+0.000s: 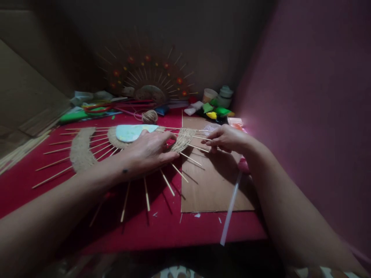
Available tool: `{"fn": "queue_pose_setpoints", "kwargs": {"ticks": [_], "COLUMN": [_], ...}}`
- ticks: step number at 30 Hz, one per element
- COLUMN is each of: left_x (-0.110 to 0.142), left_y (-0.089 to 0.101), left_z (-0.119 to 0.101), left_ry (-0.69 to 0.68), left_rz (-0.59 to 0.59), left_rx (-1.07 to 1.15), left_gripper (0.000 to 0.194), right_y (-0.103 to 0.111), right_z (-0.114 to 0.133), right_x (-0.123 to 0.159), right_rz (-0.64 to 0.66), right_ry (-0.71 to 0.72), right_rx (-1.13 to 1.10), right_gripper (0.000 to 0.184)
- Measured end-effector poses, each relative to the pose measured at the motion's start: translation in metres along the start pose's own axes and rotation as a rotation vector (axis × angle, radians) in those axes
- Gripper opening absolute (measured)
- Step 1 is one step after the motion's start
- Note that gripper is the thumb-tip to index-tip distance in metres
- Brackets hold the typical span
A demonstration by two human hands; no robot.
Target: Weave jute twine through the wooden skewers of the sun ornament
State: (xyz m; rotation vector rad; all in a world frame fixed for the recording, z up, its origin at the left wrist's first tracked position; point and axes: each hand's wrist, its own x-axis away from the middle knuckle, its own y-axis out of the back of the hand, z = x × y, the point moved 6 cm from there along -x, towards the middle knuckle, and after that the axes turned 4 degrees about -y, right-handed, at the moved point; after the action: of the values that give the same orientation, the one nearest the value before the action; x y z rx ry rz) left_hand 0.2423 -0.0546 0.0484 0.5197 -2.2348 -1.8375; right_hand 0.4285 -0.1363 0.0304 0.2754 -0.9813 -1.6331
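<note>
A half-round fan frame of thin wooden sticks, with a woven twine band (82, 150), lies in front of me. A pale blue patterned half-disc (135, 132) covers its hub. My left hand (149, 148) lies over the frame, thumb and forefinger gripping the band's right part; the other fingers are partly hidden. At the right edge my right hand (222, 138) pinches the end of a stick (202, 138) between thumb and fingers. Below that hand, a long translucent glue stick (231, 208) sticks out of a pink tool (244, 165), mostly hidden by my forearm.
The table has a red cover (130, 239), with a brown board (217, 197) on its right. Behind are a twine ball (150, 116), red-handled scissors (97, 109), colored packets (222, 112), a cup (210, 95) and a decorated stick fan (150, 92). A pink wall (313, 116) stands right.
</note>
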Motion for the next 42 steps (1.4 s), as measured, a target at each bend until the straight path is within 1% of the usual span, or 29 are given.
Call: {"fn": "queue_pose_setpoints", "kwargs": {"ticks": [2,6,9,11,13,16,22,24,26,28,29,32,33,34,36,38,39,42], "left_x": [0.0,-0.001,-0.002,-0.002,-0.003,-0.005,-0.007,-0.007,-0.007,-0.007,-0.007,-0.008,-0.008,-0.008,-0.009,-0.01,-0.01,-0.013], "left_y": [0.003,0.003,0.003,0.004,0.003,-0.002,-0.01,-0.011,-0.012,-0.014,-0.015,-0.018,-0.019,-0.02,-0.023,-0.026,-0.027,-0.032], "left_z": [0.0,0.001,0.003,0.004,0.005,0.007,0.009,0.01,0.012,0.012,0.012,0.012,0.011,0.011,0.01,0.01,0.01,0.011], "left_ry": [0.011,0.002,0.006,0.014,0.0,-0.009,-0.002,-0.008,-0.016,-0.027,-0.032,-0.045,-0.049,-0.05,-0.051,-0.046,-0.046,-0.053], "left_rz": [-0.007,-0.013,-0.018,-0.022,-0.029,-0.023,-0.002,-0.008,-0.014,-0.015,-0.015,-0.018,-0.016,-0.014,-0.003,0.01,0.015,0.012], "left_rx": [0.014,0.017,-0.004,-0.008,-0.01,-0.018,-0.018,-0.019,-0.021,-0.026,-0.03,-0.039,-0.044,-0.049,-0.061,-0.069,-0.071,-0.09], "left_gripper": [0.035,0.034,0.034,0.034,0.035,0.036,0.035,0.037,0.04,0.042,0.041,0.039,0.038,0.037,0.036,0.036,0.035,0.036], "right_y": [-0.003,-0.005,-0.005,-0.005,-0.005,-0.004,0.002,0.004,0.003,0.002,0.001,-0.003,-0.007,-0.012,-0.023,-0.031,-0.034,-0.047], "right_z": [0.002,0.006,0.006,0.007,0.013,0.024,0.033,0.033,0.033,0.036,0.039,0.051,0.055,0.057,0.059,0.058,0.058,0.06], "right_x": [0.002,0.008,0.013,0.015,0.017,0.022,0.028,0.029,0.029,0.031,0.032,0.036,0.037,0.036,0.032,0.027,0.025,0.026], "right_rz": [0.074,0.157,0.228,0.246,0.213,0.093,-0.141,-0.163,-0.141,-0.153,-0.184,-0.331,-0.349,-0.335,-0.255,-0.21,-0.218,-0.241], "right_ry": [0.023,0.103,0.102,0.109,0.159,0.242,0.279,0.301,0.316,0.34,0.357,0.414,0.433,0.452,0.473,0.453,0.431,0.372], "right_rx": [0.007,0.099,0.107,0.153,0.212,0.291,0.435,0.454,0.466,0.471,0.476,0.51,0.515,0.501,0.424,0.381,0.407,0.607], "right_gripper": [0.023,0.022,0.024,0.024,0.024,0.026,0.021,0.021,0.022,0.022,0.022,0.021,0.021,0.021,0.023,0.025,0.026,0.023]}}
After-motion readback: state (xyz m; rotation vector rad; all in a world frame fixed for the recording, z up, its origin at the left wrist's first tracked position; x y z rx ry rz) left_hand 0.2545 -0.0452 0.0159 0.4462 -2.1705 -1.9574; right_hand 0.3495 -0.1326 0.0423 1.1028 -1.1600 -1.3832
